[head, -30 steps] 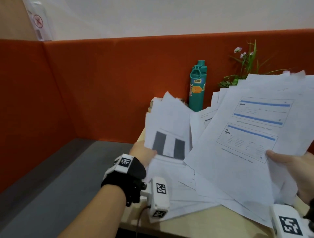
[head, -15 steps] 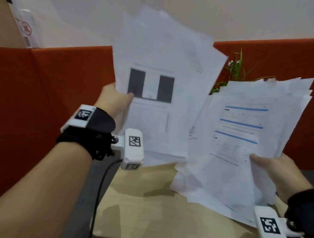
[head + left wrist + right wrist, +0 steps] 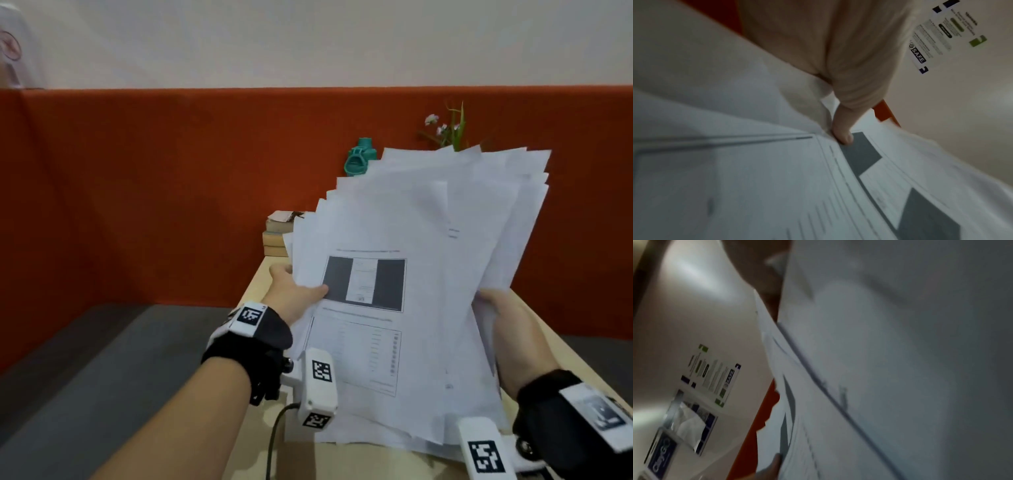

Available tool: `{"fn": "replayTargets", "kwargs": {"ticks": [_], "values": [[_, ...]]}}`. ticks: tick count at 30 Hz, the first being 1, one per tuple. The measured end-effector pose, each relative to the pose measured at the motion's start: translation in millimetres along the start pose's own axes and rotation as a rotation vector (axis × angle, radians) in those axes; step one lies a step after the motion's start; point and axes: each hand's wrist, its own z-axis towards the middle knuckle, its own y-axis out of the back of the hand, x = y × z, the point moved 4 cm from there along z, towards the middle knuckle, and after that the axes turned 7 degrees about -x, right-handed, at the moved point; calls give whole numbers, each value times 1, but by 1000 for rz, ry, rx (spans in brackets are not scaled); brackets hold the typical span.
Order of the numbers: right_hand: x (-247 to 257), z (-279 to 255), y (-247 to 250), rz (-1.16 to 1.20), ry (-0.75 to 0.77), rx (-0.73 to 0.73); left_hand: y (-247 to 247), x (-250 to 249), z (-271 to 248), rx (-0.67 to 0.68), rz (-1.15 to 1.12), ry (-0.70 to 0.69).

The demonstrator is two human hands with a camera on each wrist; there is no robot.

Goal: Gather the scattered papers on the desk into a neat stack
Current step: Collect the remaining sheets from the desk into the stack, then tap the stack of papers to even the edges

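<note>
A thick, uneven bundle of white printed papers (image 3: 421, 274) is held tilted above the wooden desk (image 3: 342, 459), its lower edge near the desktop. The top sheet shows a dark grey picture block. My left hand (image 3: 294, 291) grips the bundle's left edge, thumb (image 3: 842, 129) pressed on the top sheet (image 3: 797, 186). My right hand (image 3: 503, 315) holds the right edge, its fingers mostly hidden behind the sheets. In the right wrist view the papers (image 3: 890, 369) fill the frame and are blurred.
A teal water bottle (image 3: 359, 161), a small stack of books (image 3: 279, 233) and a flowering plant (image 3: 448, 126) stand at the back of the desk against the orange partition (image 3: 171, 188). Grey surface (image 3: 85, 359) lies to the left, below the desk.
The left hand's sheets, raised high half a second ago, have come down onto the right hand's bundle. Both hands now hold one combined pile, lower and nearer the desk.
</note>
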Motion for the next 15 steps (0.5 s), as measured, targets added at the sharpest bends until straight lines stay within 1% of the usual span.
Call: {"fn": "replayTargets", "kwargs": {"ticks": [2,3,5,7,8,11,13,15], "values": [[3,-3,-9,26,46,45,-2,-10,-4,-61,-43,-75],[5,-4,-13,-34,79,47,-2,-17,-7,-72,-83,-109],[11,0,-13,-167,168,-41,1,-35,-11,-89,-174,-194],[22,7,-9,-171,236,-125,8,-54,-14,-105,-207,-284],[29,9,-7,-145,256,-133,13,-63,-14,-97,-215,-326],[44,10,-13,-98,293,-71,20,-76,-17,14,-314,-347],[45,7,-25,-99,290,8,22,-78,-20,22,-321,-377],[47,3,-36,-96,284,70,22,-77,-22,-6,-323,-433]]}}
